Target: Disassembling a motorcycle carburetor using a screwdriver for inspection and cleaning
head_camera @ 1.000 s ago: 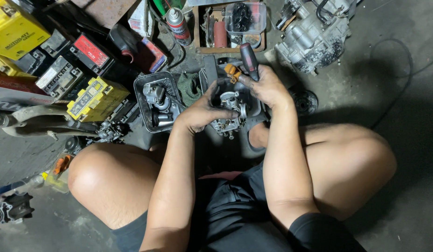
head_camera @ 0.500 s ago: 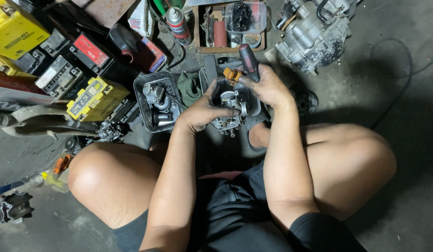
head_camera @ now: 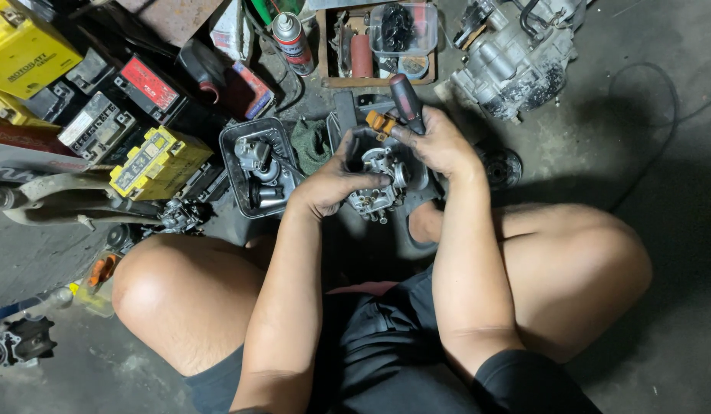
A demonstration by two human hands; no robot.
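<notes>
1. Both hands meet over the floor between the person's bent knees: the left hand (head_camera: 331, 186) is closed around a small grey cast-metal carburettor body (head_camera: 376, 184), gripping it from the left side.
2. Right hand (head_camera: 438, 142) is wrapped around a screwdriver with a dark red and black handle (head_camera: 406, 101), the handle sticking up and away from the body; its tip is hidden behind the carburettor and fingers, so I cannot tell where it touches.
3. Held just above the grey concrete floor (head_camera: 639, 115), the carburettor sits directly in front of the person's shins, beside a black plastic tray holding metal engine parts (head_camera: 257, 167) on its left.
4. Between tray and carburettor lies a crumpled green rag (head_camera: 312, 142).
5. Farther off, a wooden box of small parts (head_camera: 375, 46) and a red-and-white spray can (head_camera: 289, 40) stand near the top edge.
6. At the upper right rests a large grey engine block (head_camera: 516, 54).
7. To the left lie a yellow rectangular battery (head_camera: 154, 159) and several dark batteries (head_camera: 102, 123), well apart from the hands.
</notes>
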